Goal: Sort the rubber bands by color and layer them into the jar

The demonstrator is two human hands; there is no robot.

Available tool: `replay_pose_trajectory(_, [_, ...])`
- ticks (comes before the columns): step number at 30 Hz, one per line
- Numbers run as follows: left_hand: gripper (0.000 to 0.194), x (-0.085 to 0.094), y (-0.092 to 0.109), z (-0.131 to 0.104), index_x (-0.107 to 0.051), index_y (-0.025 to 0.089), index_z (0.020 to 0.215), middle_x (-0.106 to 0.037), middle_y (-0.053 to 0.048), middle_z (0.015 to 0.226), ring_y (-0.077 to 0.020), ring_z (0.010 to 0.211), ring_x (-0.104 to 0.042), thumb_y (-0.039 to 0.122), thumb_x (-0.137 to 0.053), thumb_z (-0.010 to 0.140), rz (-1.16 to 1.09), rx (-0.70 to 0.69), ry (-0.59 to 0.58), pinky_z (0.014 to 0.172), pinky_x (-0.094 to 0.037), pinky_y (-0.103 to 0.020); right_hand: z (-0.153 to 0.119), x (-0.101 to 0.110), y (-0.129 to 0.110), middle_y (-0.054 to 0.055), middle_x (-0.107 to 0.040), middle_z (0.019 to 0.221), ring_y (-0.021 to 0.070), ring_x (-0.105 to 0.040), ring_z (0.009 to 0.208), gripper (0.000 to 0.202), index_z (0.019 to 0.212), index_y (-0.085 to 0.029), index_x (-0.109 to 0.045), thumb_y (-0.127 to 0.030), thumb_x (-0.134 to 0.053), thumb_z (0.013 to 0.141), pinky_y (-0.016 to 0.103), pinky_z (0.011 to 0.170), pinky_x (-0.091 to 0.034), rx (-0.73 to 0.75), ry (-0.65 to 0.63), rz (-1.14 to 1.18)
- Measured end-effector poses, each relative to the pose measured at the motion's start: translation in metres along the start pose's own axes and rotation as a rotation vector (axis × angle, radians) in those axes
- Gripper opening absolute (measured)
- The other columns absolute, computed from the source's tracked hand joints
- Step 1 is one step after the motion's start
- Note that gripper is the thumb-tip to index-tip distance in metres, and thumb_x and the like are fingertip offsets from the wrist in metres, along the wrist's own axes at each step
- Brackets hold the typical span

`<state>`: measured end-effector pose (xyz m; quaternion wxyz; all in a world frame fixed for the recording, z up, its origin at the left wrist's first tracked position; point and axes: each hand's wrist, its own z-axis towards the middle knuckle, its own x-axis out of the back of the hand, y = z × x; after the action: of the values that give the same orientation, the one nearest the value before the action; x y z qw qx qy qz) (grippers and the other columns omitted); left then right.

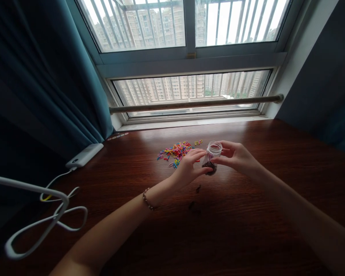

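Observation:
A small clear jar (pixel 214 149) without a lid, dark bits in its bottom, is held between both hands over the brown wooden table (pixel 126 237). My left hand (pixel 189 166) grips its left side, thumb low on the front. On the other side, my right hand (pixel 234 155) has its fingers and thumb closed around the upper part of the jar. Behind my left hand lies a pile of small colourful clips or bands (pixel 178 150), partly hidden by the hand. A few yellowish ones (pixel 198 142) lie just behind the jar. Small dark pieces (pixel 198 188) rest nearer to me.
At the left are a white power strip (pixel 84 155) and a looped white cable (pixel 46 218). A blue curtain (pixel 46 76) hangs beside them. Beyond the table, a rail (pixel 195 104) crosses in front of the window.

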<state>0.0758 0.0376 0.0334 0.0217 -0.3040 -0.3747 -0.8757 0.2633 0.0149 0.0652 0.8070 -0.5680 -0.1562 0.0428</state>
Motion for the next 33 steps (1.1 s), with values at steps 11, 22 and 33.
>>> replay_pose_trajectory(11, [0.025,-0.002,-0.019,-0.037,-0.063,0.014,0.072,-0.060,0.000,0.067,-0.0108,0.060,-0.051,0.038,-0.065,0.065,0.192,0.337,-0.462,0.051,-0.036,-0.019,-0.038,0.007,0.023,0.007,-0.067,0.094,0.0238,-0.064,0.082,0.042,0.099,-0.016,-0.062,-0.037,-0.072,0.064,0.034,0.072,-0.053,-0.018,0.365,-0.036])
replay_pose_trajectory(22, [0.010,0.024,-0.006,-0.035,-0.065,0.015,0.069,-0.062,0.001,0.062,-0.0107,0.056,-0.052,0.021,-0.062,0.062,0.269,0.453,-0.721,0.049,-0.034,-0.018,-0.037,0.009,0.031,0.006,-0.067,0.090,0.0223,-0.063,0.079,0.043,0.099,-0.016,-0.063,-0.037,-0.072,0.063,0.032,0.068,-0.052,-0.006,0.389,-0.132])
replay_pose_trajectory(33, [0.018,0.012,0.027,-0.044,-0.065,0.017,0.071,-0.064,0.000,0.067,-0.0125,0.055,-0.054,0.028,-0.071,0.057,0.422,0.336,-0.827,0.045,-0.032,-0.020,-0.038,0.010,0.029,0.006,-0.067,0.089,0.0222,-0.063,0.079,0.040,0.096,-0.016,-0.064,-0.040,-0.070,0.065,0.031,0.067,-0.052,-0.010,0.384,-0.209])
